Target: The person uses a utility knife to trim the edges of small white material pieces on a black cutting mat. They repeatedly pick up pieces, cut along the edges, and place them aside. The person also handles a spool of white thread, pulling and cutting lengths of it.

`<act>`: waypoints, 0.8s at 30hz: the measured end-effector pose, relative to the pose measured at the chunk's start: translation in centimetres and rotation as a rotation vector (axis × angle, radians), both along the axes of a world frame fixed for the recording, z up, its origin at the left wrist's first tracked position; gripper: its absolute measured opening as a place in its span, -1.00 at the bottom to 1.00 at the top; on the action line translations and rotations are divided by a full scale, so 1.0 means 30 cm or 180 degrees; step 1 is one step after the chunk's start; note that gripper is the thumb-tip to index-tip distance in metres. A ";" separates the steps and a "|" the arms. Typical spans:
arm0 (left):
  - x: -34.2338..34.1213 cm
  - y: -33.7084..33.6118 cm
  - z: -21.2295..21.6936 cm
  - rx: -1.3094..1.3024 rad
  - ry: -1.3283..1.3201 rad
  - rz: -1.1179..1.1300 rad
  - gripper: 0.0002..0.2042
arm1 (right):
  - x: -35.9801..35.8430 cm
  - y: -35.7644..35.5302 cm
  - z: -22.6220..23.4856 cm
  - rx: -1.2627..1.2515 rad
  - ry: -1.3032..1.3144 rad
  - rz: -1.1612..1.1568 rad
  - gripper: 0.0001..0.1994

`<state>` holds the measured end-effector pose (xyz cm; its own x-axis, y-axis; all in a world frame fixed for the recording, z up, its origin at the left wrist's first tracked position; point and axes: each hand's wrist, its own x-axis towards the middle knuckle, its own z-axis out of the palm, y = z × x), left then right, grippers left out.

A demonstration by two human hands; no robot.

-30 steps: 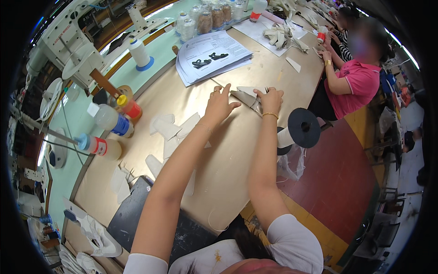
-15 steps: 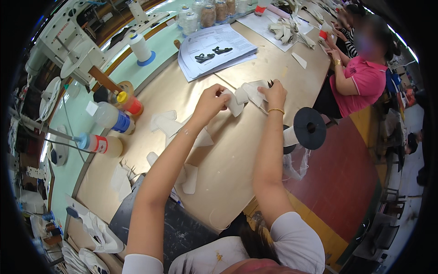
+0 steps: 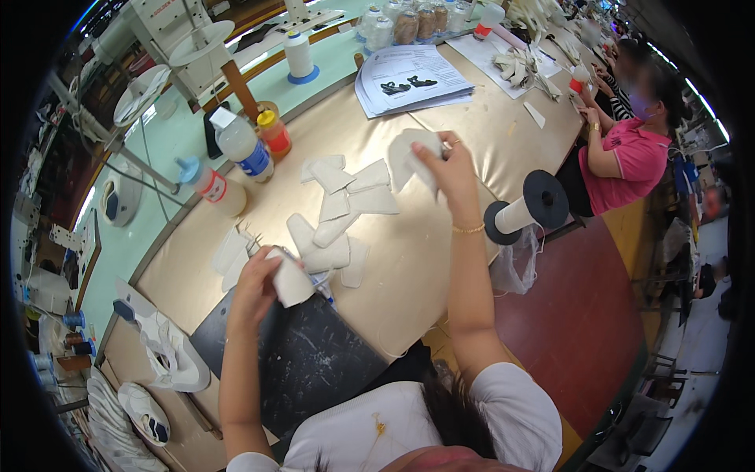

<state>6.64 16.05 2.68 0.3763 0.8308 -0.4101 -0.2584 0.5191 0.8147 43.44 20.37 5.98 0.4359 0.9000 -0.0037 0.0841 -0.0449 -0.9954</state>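
Observation:
My left hand [image 3: 253, 289] is closed on a small white fabric piece [image 3: 293, 285], just above the far edge of a black scuffed board [image 3: 291, 370]. Farther off and to the right, my right hand [image 3: 454, 171] grips several white fabric pieces [image 3: 407, 160], fanned out and raised over the table. Something thin and dark shows below its fingers, too blurred to name. Between the hands, more white pieces [image 3: 336, 206] lie loosely overlapped on the tan table cover [image 3: 417, 267]. A blue-and-white pen-like item [image 3: 325, 289] lies partly hidden beside the left hand's piece.
Printed sheets [image 3: 409, 82] lie at the back. Bottles [image 3: 244, 145] and a white thread cone [image 3: 299, 59] stand left. A large spool [image 3: 519, 212] sits at the right edge. Shoe parts [image 3: 169, 350] lie lower left. A co-worker in pink [image 3: 625, 161] sits at right.
Both hands were together over the middle, holding white pieces. The left has drawn back toward the black board with one piece; the right stays out with several. The view has shifted.

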 end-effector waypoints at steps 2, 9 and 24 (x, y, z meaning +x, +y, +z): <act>-0.139 -0.097 -0.025 -0.0098 0.0116 0.0328 -0.77 | -0.124 -0.079 0.024 -0.0223 0.0471 0.0506 -0.66; -0.448 -0.333 -0.090 0.0257 0.1296 0.0663 -0.71 | -0.549 -0.344 -0.134 -0.1213 0.1885 0.2228 -0.59; -0.470 -0.522 -0.049 0.0470 0.1633 0.0926 -0.65 | -0.546 -0.488 -0.138 -0.1929 -0.0990 0.3022 -0.30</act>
<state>-7.46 0.39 1.21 -0.0899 0.9318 -0.3516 0.0720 0.3581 0.9309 27.07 5.72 1.84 -0.3535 0.7524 -0.5558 0.5754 -0.2936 -0.7633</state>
